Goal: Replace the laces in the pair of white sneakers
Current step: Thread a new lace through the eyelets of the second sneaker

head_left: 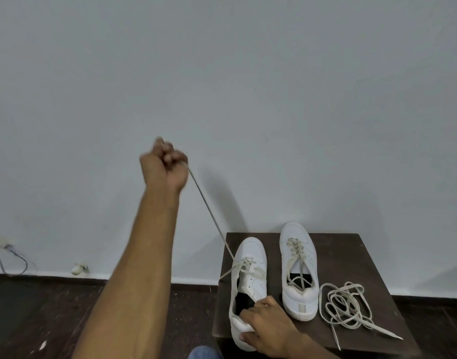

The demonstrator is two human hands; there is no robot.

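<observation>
1. So, left hand (165, 164) is fisted tight round the cream flat lace (209, 216), stretched taut up and away from the near white leather sneaker (250, 270).
2. Right hand (267, 325) clamps that sneaker's heel at the dark wooden tabletop's (351, 255) front-left edge.
3. Lace looks soft and light, probably slippery; grip near the tip.
4. Second laced white sneaker (298, 268) sits mid-table, loose cream laces (349, 307) right of it.
5. No readable branding.
</observation>
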